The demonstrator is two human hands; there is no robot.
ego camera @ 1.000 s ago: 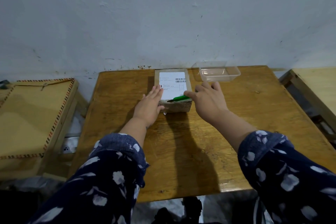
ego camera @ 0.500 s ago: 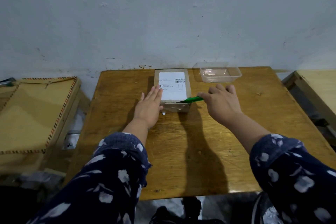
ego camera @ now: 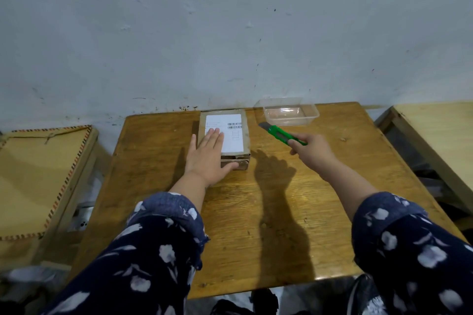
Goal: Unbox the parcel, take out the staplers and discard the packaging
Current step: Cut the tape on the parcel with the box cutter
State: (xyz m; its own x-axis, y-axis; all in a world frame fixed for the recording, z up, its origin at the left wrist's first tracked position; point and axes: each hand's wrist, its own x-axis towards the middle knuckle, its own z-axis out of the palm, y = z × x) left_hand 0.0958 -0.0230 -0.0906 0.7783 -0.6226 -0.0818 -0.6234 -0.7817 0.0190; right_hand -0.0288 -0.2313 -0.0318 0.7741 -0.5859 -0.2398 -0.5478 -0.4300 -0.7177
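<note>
A closed brown cardboard parcel (ego camera: 236,135) with a white shipping label lies at the far middle of the wooden table (ego camera: 281,199). My left hand (ego camera: 208,158) rests flat on its near left part, fingers spread over the label and thumb along the front face. My right hand (ego camera: 311,152) is to the right of the parcel, lifted off it, shut on a green utility knife (ego camera: 280,133) whose blade end points up-left toward the parcel's far right corner. No staplers are visible.
A clear plastic container (ego camera: 290,114) stands at the table's far edge, just behind the knife tip. A wall rises right behind the table. A low wooden board or stool (ego camera: 38,174) sits at the left, another wooden table (ego camera: 440,135) at the right.
My right hand has pulled the green knife away from the parcel's front edge, out to the right and up. My left hand has slid from the parcel's left side onto its top.
</note>
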